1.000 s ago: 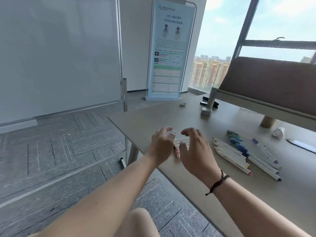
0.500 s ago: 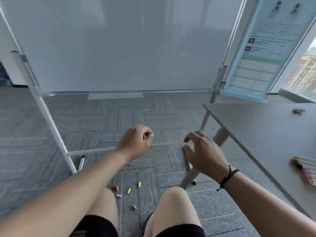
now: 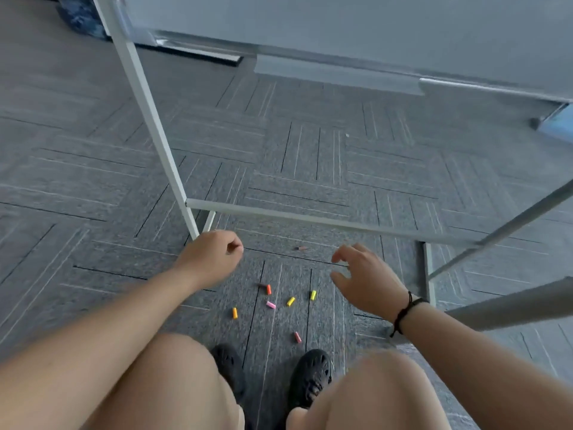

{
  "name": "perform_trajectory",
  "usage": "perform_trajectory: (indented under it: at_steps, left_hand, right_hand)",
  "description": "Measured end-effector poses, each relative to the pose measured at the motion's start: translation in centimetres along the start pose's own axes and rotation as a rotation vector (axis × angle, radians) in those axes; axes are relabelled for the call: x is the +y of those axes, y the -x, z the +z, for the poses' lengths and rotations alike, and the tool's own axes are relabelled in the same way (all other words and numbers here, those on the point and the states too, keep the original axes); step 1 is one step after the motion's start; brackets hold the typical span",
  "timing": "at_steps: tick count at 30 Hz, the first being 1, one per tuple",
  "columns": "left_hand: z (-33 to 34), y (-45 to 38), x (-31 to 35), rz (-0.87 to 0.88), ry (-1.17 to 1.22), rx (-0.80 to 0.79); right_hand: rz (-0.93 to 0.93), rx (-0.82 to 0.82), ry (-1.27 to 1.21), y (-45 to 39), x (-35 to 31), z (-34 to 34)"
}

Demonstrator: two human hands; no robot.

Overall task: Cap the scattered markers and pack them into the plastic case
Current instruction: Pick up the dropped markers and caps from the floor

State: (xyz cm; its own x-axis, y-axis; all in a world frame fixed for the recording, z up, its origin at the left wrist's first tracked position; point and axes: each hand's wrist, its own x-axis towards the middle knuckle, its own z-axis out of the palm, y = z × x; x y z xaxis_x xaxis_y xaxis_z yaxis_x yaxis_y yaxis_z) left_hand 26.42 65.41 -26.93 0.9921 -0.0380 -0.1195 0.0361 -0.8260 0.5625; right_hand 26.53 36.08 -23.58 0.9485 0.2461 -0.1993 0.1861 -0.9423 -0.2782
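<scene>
The left hand (image 3: 214, 257) is curled into a loose fist, its contents hidden; the right hand (image 3: 367, 279) hangs spread, holding nothing, both above 6 coloured marker caps (image 3: 290, 301) scattered on the carpet (image 3: 93, 181) near black shoes (image 3: 310, 377)

Soft daylight, motion blur, wide-angle warp

Single head-worn view, looking steeply down past knees and both forearms onto nearby carpet floor (image 3: 93, 144); whiteboard stand (image 3: 148, 119) farther ahead.
</scene>
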Motion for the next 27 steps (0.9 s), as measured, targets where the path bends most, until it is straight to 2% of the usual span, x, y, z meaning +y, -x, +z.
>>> perform_trajectory:
  at_steps: [3, 8, 14, 20, 24, 27]
  left_hand:
    - [3.0, -2.7, -4.2, -0.065, -0.009, -0.049]
    - [9.8, -6.7, -10.2, -0.143, -0.01, -0.167]
    - [19.9, -9.1, -15.8, -0.208, -0.022, -0.346]
    - [26.1, -9.4, -19.2, -0.273, -0.174, -0.524]
    - [28.3, -9.2, -20.8, -0.303, -0.183, -0.602]
    - [29.1, -9.4, -21.5, -0.275, -0.204, -0.616]
  right_hand:
    - [0.024, -0.099, -0.012, -4.4, 2.2, 5.0]
    - [0.115, -0.163, -0.106, -10.3, 5.9, 13.4]
    - [0.161, -0.343, -0.109, -13.0, 9.6, 23.9]
    - [0.064, -0.576, -0.066, -12.8, 11.5, 33.0]
    - [-0.042, -0.623, 0.007, -12.9, 11.9, 36.9]
    - [-0.048, -0.616, 0.023, -13.3, 12.0, 38.7]
